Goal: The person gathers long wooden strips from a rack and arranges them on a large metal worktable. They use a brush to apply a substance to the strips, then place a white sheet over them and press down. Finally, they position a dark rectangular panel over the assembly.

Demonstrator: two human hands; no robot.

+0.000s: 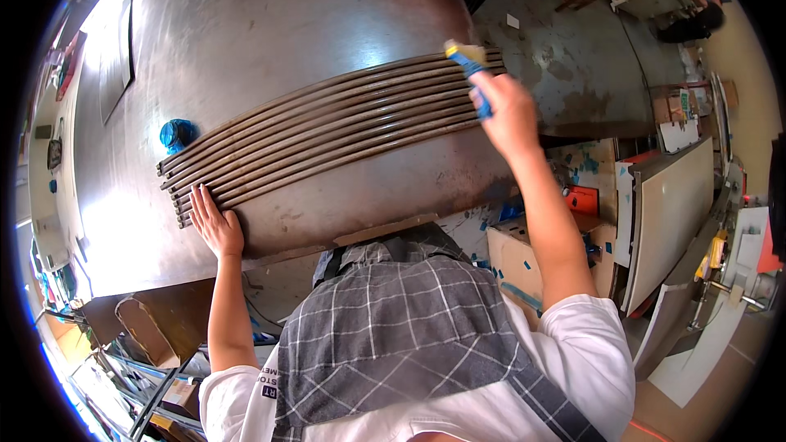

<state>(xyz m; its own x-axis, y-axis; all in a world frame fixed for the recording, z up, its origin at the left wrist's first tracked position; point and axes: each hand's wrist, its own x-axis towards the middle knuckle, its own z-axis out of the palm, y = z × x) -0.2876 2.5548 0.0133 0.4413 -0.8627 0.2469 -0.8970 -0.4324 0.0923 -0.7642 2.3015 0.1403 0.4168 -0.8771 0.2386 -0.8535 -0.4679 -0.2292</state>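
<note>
Several long, thin brown metal rods lie side by side on a large metal-topped table. My left hand rests on their near left end, fingers stretched out and together. At the right end, my right hand is closed around the blue handle of a paintbrush with a yellow band. Its bristles are over or against the far rods there; I cannot tell whether they touch. Beyond the left end of the rods sits a round, shiny blue object, whose kind I cannot make out.
A dark thin panel lies at the table's left. Below the table's right edge stands a cardboard box. Large flat panels lean at the right, and shelving stands lower left. A person is in the far right background.
</note>
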